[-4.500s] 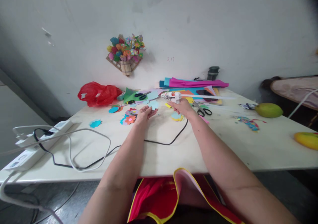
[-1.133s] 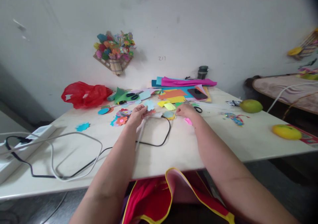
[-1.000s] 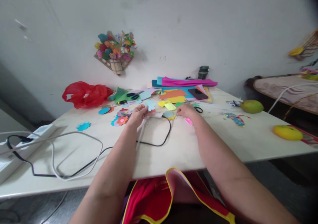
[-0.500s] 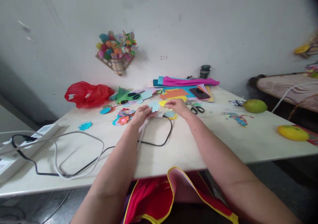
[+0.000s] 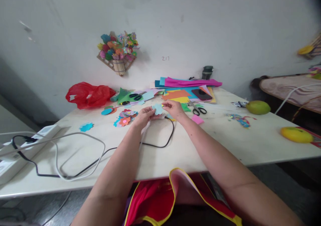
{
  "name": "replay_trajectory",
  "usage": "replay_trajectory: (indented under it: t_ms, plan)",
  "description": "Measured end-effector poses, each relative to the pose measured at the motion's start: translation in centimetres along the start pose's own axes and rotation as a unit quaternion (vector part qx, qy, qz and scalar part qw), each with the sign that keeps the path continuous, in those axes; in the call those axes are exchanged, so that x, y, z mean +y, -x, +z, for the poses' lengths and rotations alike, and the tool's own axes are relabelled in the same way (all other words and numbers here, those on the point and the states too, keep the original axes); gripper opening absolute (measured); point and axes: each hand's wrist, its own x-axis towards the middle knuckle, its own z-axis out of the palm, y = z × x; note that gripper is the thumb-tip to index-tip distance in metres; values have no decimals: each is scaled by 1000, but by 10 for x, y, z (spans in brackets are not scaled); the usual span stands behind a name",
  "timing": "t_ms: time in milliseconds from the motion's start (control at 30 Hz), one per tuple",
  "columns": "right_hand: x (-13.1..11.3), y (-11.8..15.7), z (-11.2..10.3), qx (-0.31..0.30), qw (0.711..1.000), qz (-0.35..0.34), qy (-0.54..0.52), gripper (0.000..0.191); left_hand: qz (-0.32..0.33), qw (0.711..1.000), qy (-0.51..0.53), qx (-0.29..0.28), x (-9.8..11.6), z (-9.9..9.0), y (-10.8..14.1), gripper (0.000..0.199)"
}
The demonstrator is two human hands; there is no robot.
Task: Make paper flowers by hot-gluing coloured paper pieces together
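Note:
A light blue paper flower (image 5: 157, 109) is pinched at its left edge by my left hand (image 5: 145, 116), above the table's middle. Fingers closed, my right hand (image 5: 175, 109) grips a small yellow paper piece (image 5: 163, 105) right at the flower's right side; most of that piece is hidden by the fingers. Whether the two papers touch, I cannot tell. Left of my hands lies a group of colourful paper flowers (image 5: 124, 120). A pink paper piece (image 5: 197, 119) and black-handled scissors (image 5: 199, 111) lie beyond my right forearm.
A black cable (image 5: 160, 147) loops under my hands towards a white power strip (image 5: 45, 132). Coloured sheets (image 5: 175, 94), a phone (image 5: 201, 94) and a red plastic bag (image 5: 87, 95) are at the back. Two mangoes, one green (image 5: 257, 107) and one yellow (image 5: 296, 134), lie right.
My right hand has moved left, bringing the yellow piece to the blue flower. The pink piece and a green one near the scissors have come into sight from behind my right arm.

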Motion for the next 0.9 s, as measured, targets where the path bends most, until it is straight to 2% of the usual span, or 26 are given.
replay_trajectory:
  t_ms: [233,500,900]
  plan:
    - [-4,2,1,21,996,-25,77,10,-7,1000,-9,-13,0,2,1,24]
    - [-3,3,6,38,993,-64,94,10,-23,1000,-3,-20,4,7,4,26]
    - [-7,3,4,23,994,-27,105,12,-26,1000,-1,-14,3,5,3,23]
